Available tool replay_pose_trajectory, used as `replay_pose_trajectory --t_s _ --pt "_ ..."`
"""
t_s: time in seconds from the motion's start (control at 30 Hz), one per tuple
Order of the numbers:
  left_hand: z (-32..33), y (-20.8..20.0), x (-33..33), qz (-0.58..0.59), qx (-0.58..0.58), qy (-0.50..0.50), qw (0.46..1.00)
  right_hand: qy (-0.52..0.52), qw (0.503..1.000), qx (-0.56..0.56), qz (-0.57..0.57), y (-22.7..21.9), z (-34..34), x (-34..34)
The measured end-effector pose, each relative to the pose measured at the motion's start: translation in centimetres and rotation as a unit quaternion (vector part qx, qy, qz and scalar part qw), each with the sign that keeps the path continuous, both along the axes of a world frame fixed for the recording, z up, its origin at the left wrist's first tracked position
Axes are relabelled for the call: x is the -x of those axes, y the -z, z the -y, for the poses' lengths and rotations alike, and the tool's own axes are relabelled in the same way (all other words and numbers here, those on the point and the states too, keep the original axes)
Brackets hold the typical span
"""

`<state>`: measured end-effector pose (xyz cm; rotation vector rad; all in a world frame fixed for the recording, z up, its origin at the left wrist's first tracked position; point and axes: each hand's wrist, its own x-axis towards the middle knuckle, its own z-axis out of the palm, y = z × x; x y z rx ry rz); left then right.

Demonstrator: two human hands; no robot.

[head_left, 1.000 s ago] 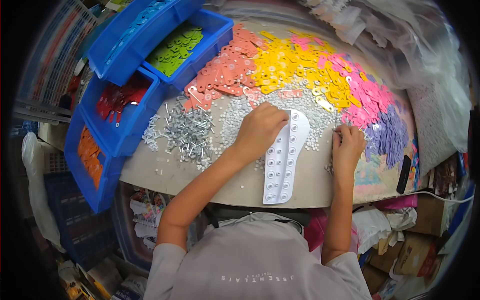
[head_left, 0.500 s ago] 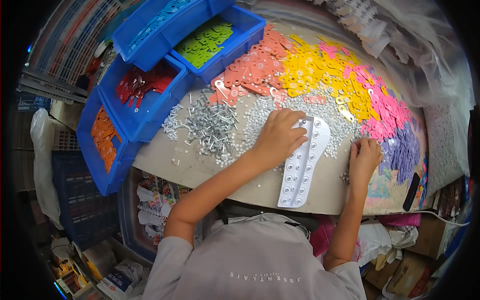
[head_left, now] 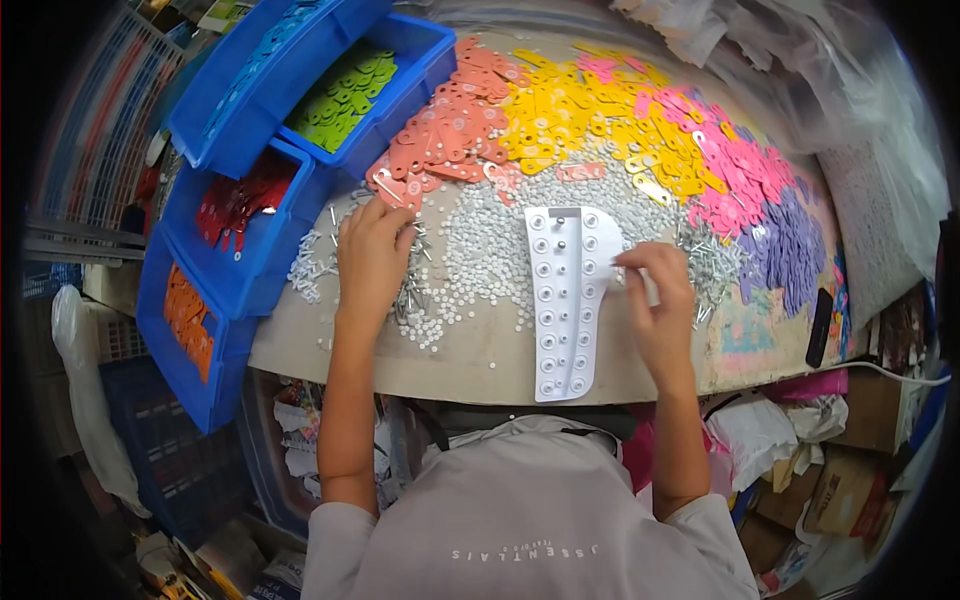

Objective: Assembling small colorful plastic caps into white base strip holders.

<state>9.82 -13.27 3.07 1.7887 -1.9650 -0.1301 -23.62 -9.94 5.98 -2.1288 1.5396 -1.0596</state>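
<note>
A white plastic tray (head_left: 562,340) with two rows of round sockets and a channel between them lies on the table in front of me. Small metal pins (head_left: 561,234) stand at the channel's far end. My right hand (head_left: 662,300) is at the tray's right edge, thumb and forefinger drawn together; anything between them is too small to make out. Over the left heap of metal pins (head_left: 412,285), my left hand (head_left: 372,255) curls its fingers down among them. What those fingertips pinch is hidden. Another heap of pins (head_left: 712,262) lies right of my right hand.
Small white discs (head_left: 480,235) spread behind the tray. Beyond lie heaps of flat tags: coral (head_left: 440,130), yellow (head_left: 560,110), pink (head_left: 735,175) and purple (head_left: 785,255). Blue bins (head_left: 275,235) with red, orange, green and blue tags stand left. A black oblong object (head_left: 820,328) lies right.
My left hand has left the tray and moved left to the pin heap. My right hand has come from the right-hand pins to the tray's edge. The tray appears straighter in the shifted view.
</note>
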Motion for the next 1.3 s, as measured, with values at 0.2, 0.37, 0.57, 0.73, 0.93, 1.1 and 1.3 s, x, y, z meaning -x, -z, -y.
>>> replay_pose_trajectory --t_s 0.2,0.37,0.57,0.73,0.93,1.1,1.3 --pt "0.3 0.1 0.7 0.038 0.045 0.005 0.998 -0.012 0.992 -0.097 0.083 1.0 -0.5 -3.5" --pt "-0.4 -1.6 2.2 -0.018 0.035 0.007 0.999 -0.02 0.997 -0.064 0.038 2.0 -0.1 -4.1" --pt "-2.2 -2.9 6.1 -0.183 0.028 0.12 0.975 -0.051 0.998 -0.013 -0.034 1.6 0.0 -4.2" --pt "-3.0 -3.0 9.3 -0.291 -0.023 0.122 0.949 -0.08 0.992 0.024 -0.1 1.2 0.0 -4.1" --pt "-2.8 -1.0 10.6 -0.282 0.002 0.194 0.94 0.102 0.991 0.029 -0.084 -0.4 -0.3 0.3" --pt "-2.6 -0.1 11.9 -0.268 0.021 0.222 0.937 0.198 0.961 -0.03 -0.188 0.6 -1.1 5.7" --pt "-2.6 0.4 12.8 -0.192 0.054 0.241 0.95 0.211 0.955 -0.067 -0.197 1.9 -1.7 6.6"
